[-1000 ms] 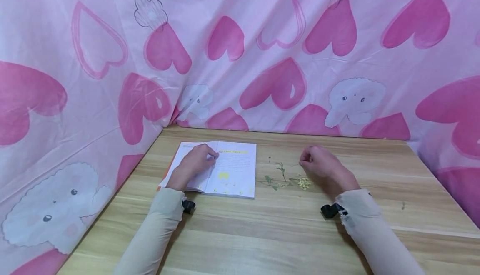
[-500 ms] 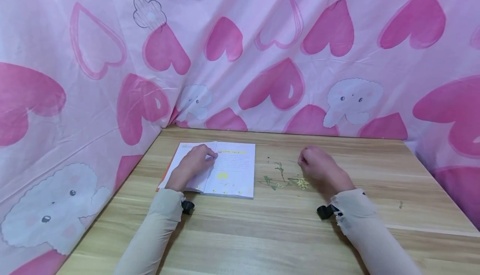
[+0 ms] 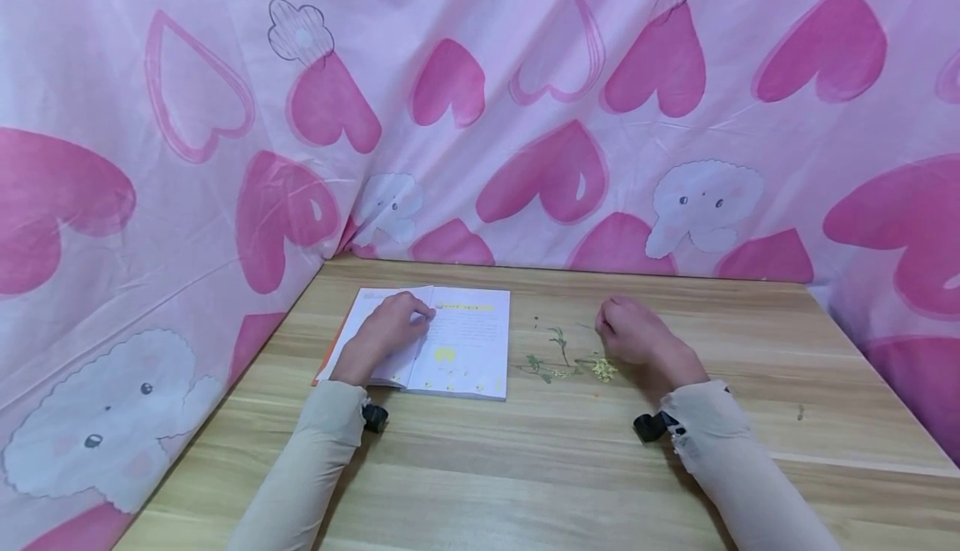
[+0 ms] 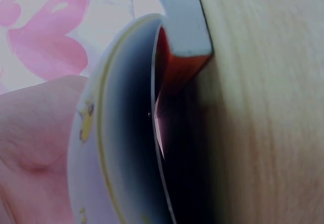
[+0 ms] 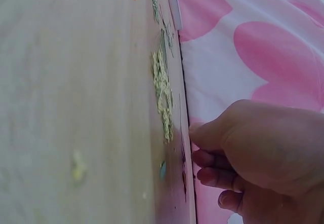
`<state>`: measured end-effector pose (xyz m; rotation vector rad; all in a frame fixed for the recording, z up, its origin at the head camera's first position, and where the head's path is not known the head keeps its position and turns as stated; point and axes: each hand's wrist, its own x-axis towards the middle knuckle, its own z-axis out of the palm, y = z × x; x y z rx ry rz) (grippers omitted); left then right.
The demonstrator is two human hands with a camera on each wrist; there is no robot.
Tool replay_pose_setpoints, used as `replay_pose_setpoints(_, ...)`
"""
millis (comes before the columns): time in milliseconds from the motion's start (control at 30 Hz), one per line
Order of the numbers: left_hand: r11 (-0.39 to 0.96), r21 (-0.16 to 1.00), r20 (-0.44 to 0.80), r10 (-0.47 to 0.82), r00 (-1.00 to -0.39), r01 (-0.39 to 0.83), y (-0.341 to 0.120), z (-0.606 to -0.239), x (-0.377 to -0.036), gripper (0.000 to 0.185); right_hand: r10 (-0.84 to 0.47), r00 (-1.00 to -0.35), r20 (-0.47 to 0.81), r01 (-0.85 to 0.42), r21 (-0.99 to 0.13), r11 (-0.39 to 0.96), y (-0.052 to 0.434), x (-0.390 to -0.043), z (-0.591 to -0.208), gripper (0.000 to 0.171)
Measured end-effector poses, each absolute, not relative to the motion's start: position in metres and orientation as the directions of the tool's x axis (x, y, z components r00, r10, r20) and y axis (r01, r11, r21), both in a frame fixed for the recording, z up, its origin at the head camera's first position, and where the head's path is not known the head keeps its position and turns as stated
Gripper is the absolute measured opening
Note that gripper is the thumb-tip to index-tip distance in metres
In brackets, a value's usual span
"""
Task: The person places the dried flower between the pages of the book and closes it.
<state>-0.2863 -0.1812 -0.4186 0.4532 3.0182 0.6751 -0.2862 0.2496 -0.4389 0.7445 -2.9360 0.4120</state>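
Left hand (image 3: 386,332) presses flat on an open book (image 3: 465,343) on the table (image 3: 525,468). At 3 o'clock, right hand (image 3: 637,338), fingers curled and pinched over scattered dried flowers (image 3: 573,361); what they pinch cannot be told.

**Layout on the table**

On the table (image 3: 525,468): an open book (image 3: 465,343) at the back left, near the corner where the hanging cloth (image 3: 480,117) meets behind and to the left. On the book's left page: the left hand (image 3: 386,330). Just right of the book: scattered plant sprigs (image 3: 558,355) and a small heap of petals (image 3: 603,368). Right of and just behind these: the right hand (image 3: 637,338), fingers curled, beside the sprigs. Far right, well apart: a lone scrap (image 3: 800,409).
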Motion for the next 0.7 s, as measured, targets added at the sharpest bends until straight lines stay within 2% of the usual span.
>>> replay_pose_setpoints(133,0.865,0.413,0.050,0.291,-0.955,0.285,-0.182,-0.419,-0.287,0.026,-0.384,-0.919,0.085,-0.389,-0.344,0.854,0.252,-0.283,-0.434,0.014)
replay_pose_setpoints(233,0.866,0.406,0.051,0.297,-0.953,0.292,-0.183,-0.420,-0.288,0.025,-0.341,-0.939,0.036,-0.328,-0.384,0.863,0.255,-0.282,-0.431,0.013)
replay_pose_setpoints(433,0.871,0.406,0.039,0.287,-0.957,0.277,-0.183,-0.420,-0.290,0.025,-0.357,-0.934,0.017,-0.338,-0.362,0.869,0.254,-0.282,-0.427,0.016)
replay_pose_setpoints(700,0.872,0.399,0.036,0.294,-0.955,0.284,-0.182,-0.418,-0.288,0.025,-0.421,-0.907,0.022,-0.411,-0.268,0.872,0.250,-0.277,-0.429,0.016)
